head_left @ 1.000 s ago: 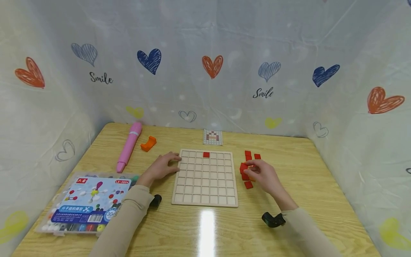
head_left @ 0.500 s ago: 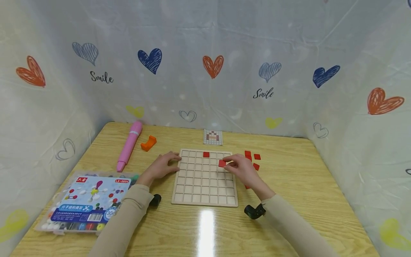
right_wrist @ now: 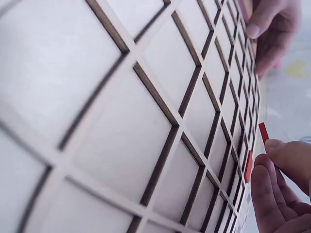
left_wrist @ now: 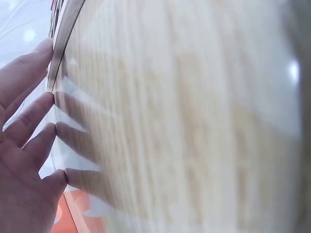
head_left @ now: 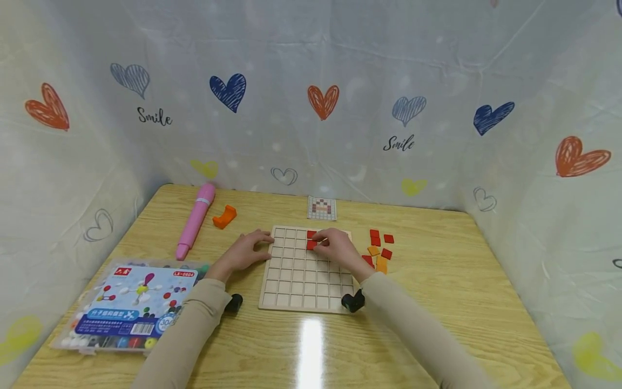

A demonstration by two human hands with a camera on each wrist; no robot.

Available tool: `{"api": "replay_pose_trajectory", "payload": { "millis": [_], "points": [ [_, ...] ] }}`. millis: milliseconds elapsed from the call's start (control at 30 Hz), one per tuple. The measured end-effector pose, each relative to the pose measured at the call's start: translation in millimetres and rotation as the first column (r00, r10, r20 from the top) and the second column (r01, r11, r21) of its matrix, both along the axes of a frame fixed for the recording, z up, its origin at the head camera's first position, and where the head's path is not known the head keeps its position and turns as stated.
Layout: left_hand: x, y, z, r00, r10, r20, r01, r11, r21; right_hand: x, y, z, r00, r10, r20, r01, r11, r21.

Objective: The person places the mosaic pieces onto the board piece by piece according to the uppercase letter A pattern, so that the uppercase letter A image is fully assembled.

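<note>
Red tile (head_left: 311, 245) is pinched between the thumb and fingers of the right hand (head_left: 338, 248), just above the board (head_left: 309, 289) near its far edge, beside a second tile (head_left: 311, 235) set in the far row. The left hand (head_left: 245, 251) has its fingers spread and uncurled, touching the board's left edge. Loose red pieces (head_left: 374, 237) and orange pieces (head_left: 382, 265) lie off the board's right edge. Toward the table's (head_left: 461, 281) far left corner lies a pink stick (head_left: 195, 221); a card (head_left: 322, 208) lies near the far edge.
</note>
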State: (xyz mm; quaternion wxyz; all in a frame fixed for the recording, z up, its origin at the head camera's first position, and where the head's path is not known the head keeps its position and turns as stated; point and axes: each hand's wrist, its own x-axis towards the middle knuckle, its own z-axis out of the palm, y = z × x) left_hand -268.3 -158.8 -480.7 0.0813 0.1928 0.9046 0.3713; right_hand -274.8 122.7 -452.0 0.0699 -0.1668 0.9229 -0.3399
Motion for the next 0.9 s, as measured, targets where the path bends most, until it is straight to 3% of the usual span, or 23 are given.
{"api": "replay_pose_trajectory", "payload": {
  "millis": [433,600,900],
  "points": [
    [0.4,-0.1,2.0,1.000,-0.004,-0.003,0.004,1.000,-0.014,-14.9,-24.3,-10.2,0.992,0.082,-0.099,-0.073,0.994,0.087],
    [0.3,-0.6,2.6,1.000,-0.006,-0.008,0.006,1.000,-0.014,-14.8,-30.8,-10.4,0.990,0.096,-0.105,-0.080,0.985,0.153],
    [1.4,-0.5,2.7,1.000,-0.001,0.001,0.001,1.000,-0.016,-15.9,-32.7,-12.4,0.989,0.098,-0.107,-0.080,0.984,0.162]
  ]
}}
